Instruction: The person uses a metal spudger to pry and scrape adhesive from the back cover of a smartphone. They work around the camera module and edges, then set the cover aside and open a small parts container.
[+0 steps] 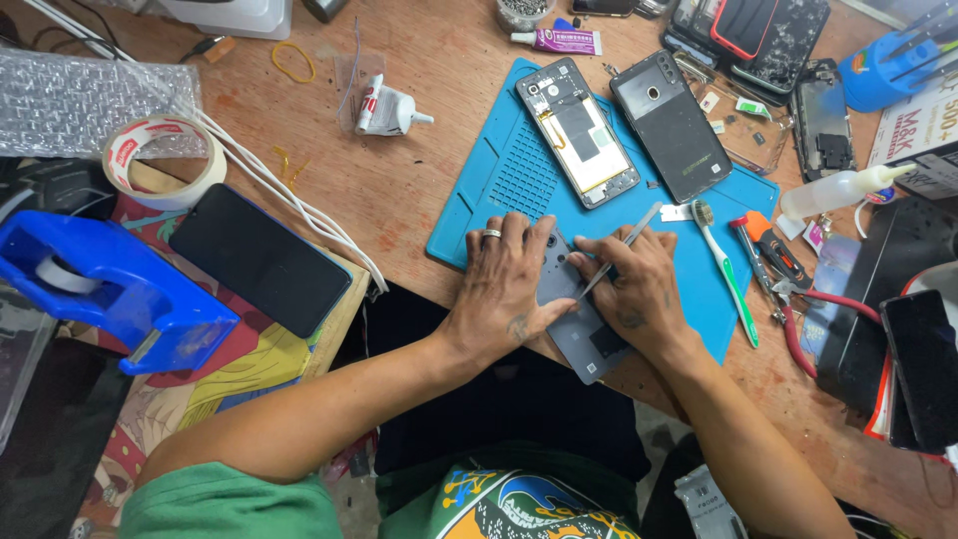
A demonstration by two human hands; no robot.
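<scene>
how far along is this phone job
Done: one opened phone lies on the blue mat with its insides bare, and a dark back cover lies beside it. In hand: the left hand pins a grey phone panel while the right hand works tweezers on it. Left: the parts lie separate, nothing closed up; the toothbrush lies untouched.

Matt grey plastic phone panel [589, 334], ribbed blue rubbery mat [519, 170] (worn wooden table [399, 190])

Our left hand [509, 284] pressing a grey phone frame [584, 324] on the blue mat [499, 180], our right hand [634, 289] holding tweezers [619, 250], opened phone [577, 130] beyond, toothbrush [726, 269] beside us
</scene>
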